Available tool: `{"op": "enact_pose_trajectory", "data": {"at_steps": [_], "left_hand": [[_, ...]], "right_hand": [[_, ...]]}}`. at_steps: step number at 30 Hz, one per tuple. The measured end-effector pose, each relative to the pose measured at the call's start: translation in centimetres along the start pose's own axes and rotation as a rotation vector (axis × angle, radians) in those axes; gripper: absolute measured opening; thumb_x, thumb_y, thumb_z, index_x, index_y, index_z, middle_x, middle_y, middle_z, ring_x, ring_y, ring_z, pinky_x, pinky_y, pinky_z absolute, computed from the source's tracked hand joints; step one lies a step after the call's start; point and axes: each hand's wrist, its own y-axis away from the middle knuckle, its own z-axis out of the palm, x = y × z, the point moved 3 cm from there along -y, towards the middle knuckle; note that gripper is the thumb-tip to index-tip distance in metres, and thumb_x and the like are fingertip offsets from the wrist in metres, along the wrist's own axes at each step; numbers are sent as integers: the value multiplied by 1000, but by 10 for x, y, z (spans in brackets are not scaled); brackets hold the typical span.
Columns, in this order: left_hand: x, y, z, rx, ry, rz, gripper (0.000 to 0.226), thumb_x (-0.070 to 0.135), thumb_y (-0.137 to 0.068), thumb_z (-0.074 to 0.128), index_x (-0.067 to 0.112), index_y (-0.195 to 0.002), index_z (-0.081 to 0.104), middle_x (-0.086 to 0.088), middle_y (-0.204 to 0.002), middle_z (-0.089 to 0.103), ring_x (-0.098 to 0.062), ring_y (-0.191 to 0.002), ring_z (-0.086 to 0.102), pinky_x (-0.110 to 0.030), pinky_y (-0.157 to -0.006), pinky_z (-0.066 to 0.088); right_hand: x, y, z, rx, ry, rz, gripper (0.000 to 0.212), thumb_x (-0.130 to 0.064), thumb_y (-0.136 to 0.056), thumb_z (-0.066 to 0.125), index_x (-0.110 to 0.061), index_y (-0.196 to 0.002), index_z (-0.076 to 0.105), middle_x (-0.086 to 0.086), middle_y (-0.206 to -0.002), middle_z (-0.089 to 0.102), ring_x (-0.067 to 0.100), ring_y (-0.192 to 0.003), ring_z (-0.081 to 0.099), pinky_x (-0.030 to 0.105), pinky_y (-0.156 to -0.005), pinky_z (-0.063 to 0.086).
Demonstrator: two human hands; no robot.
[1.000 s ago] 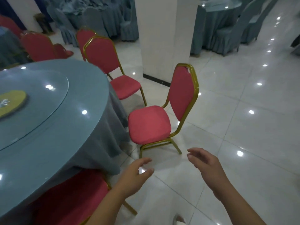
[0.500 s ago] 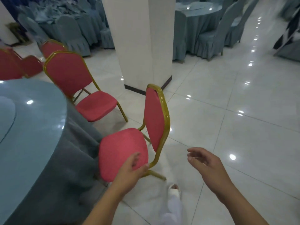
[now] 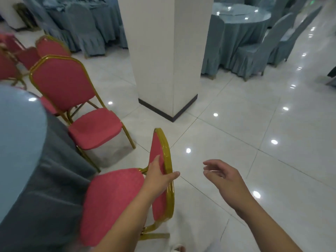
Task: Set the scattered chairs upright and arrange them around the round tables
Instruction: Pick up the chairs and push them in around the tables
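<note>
A person's left hand (image 3: 158, 180) grips the gold-framed backrest of a red chair (image 3: 112, 197) standing upright just beside the round, cloth-draped surface (image 3: 18, 133), seat toward it. The right hand (image 3: 223, 177) hovers farther from the surface, fingers loosely bent, holding nothing. A second red chair (image 3: 67, 82) stands at the surface's edge.

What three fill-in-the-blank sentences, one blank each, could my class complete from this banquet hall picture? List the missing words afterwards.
1. The left hand grips the nearest chair by its ____.
2. The right hand hovers with relaxed fingers and holds ____.
3. The nearest chair stands ____ on its legs, not tipped over.

Missing words: backrest; nothing; upright.
</note>
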Motion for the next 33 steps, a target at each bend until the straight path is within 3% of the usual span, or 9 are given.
{"op": "enact_pose_trajectory", "data": {"at_steps": [3, 9, 11, 14, 18, 24, 27, 30, 33], "left_hand": [[-1, -16, -1, 47, 29, -72, 103, 47, -68, 86, 30, -151, 27, 4, -147, 43, -21, -130, 49, -46, -104, 49], [-22, -11, 19, 136, 50, -263, 112, 57, -56, 84, 45, -149, 22, 23, -139, 33, -9, -127, 41, -35, -108, 40], [-35, -3, 31, 208, 98, -356, 104, 53, -55, 81, 42, -146, 32, 22, -134, 43, -6, -120, 48, -31, -106, 43], [-40, 13, 59, 457, 139, -489, 71, 30, -66, 68, 42, -134, 50, 25, -107, 59, 7, -93, 58, -19, -82, 52], [-35, 18, 82, 727, -34, -600, 67, 8, -73, 52, 57, -119, 49, 28, -83, 57, 6, -71, 54, -9, -50, 37], [-25, 39, 80, 784, -88, -652, 44, 10, -84, 58, 39, -116, 64, 8, -95, 67, -16, -87, 61, -28, -72, 50], [-29, 67, 91, 797, -109, -680, 47, 14, -84, 56, 45, -118, 61, 10, -101, 71, -15, -93, 64, -28, -76, 52], [-36, 95, 112, 806, -110, -715, 54, 19, -78, 48, 53, -118, 56, 15, -105, 71, -12, -98, 64, -26, -79, 50], [-44, 117, 118, 862, -110, -757, 63, 13, -74, 46, 57, -118, 53, 19, -109, 69, -8, -100, 62, -29, -82, 51]], "right_hand": [[-6, -56, 15, -132, 58, -32, 17, -25, -91, 68, -33, -106, 69, -12, -103, 70, 3, -95, 65, 21, -82, 49], [-20, -165, 58, -505, 198, -170, 16, -30, -91, 68, -38, -105, 66, -18, -104, 67, -8, -91, 63, 10, -68, 46], [-22, -195, 73, -654, 244, -215, 17, -31, -90, 67, -42, -102, 65, -22, -105, 65, -10, -92, 61, 8, -65, 45], [-20, -233, 89, -860, 385, -296, 28, -27, -90, 66, -45, -110, 59, -23, -119, 57, -3, -105, 56, 17, -82, 45], [-11, -275, 100, -1025, 662, -528, 63, -24, -83, 69, -37, -140, 45, -7, -145, 40, 12, -130, 39, 32, -107, 35], [-1, -298, 125, -1074, 1069, -880, 84, -41, -80, 74, -44, -149, 26, 1, -161, 20, 27, -147, 21, 48, -111, 32], [10, -287, 140, -1073, 1076, -1118, 49, -46, -82, 72, -41, -126, 50, -3, -146, 38, 27, -144, 24, 49, -108, 32], [23, -263, 148, -1233, 1043, -1118, 20, -46, -77, 75, -33, -84, 63, -11, -93, 62, 18, -98, 57, 33, -82, 45], [39, -243, 150, -1248, 1103, -1199, 22, -51, -78, 72, -33, -91, 67, -13, -93, 63, 12, -93, 55, 28, -82, 42]]}}
